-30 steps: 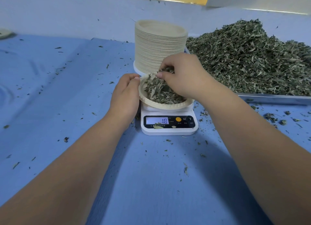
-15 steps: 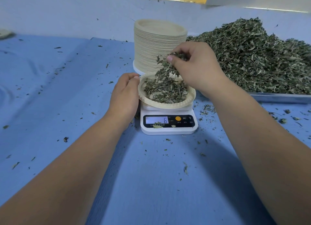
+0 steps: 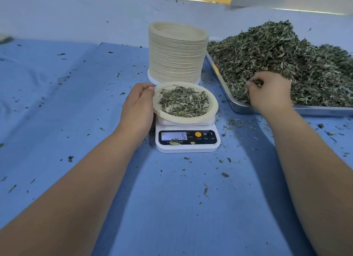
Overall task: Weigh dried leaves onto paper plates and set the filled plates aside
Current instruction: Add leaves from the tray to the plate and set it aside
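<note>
A paper plate (image 3: pixel 194 119) holding a small heap of dried leaves (image 3: pixel 184 101) rests on a white digital scale (image 3: pixel 188 139) whose display reads 5. My left hand (image 3: pixel 138 106) touches the plate's left rim with its fingertips. My right hand (image 3: pixel 269 92) is over the near left corner of the metal tray (image 3: pixel 322 111), fingers curled around a pinch of leaves at the foot of the big pile of dried leaves (image 3: pixel 286 58).
A tall stack of paper plates (image 3: pixel 177 53) stands right behind the scale. Blue cloth (image 3: pixel 76 112) covers the table, strewn with leaf crumbs. A wall runs along the back.
My right hand lifted a pinch of leaves off the plate and carried it right to the tray. The scale reading dropped. My left hand stayed at the plate's rim.
</note>
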